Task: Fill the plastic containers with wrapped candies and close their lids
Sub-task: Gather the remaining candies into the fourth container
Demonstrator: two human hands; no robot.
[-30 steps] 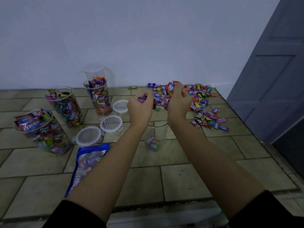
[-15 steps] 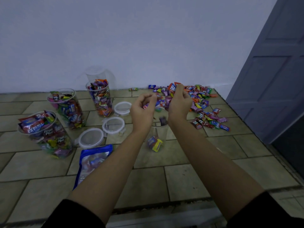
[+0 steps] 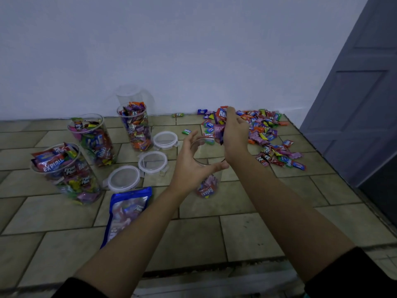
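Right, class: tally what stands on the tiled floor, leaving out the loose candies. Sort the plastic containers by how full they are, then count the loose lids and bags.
Full containers: 3
Nearly empty container: 1
Empty container by the wall: 1
Loose lids: 3
Blue bag: 1
Total: 9

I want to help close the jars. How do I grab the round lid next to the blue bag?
Take the lid by its white rim, fingers coming straight down from above onto opposite edges. It lies flat on the tiles, so no side offers a grip, and a full container stands beside it.
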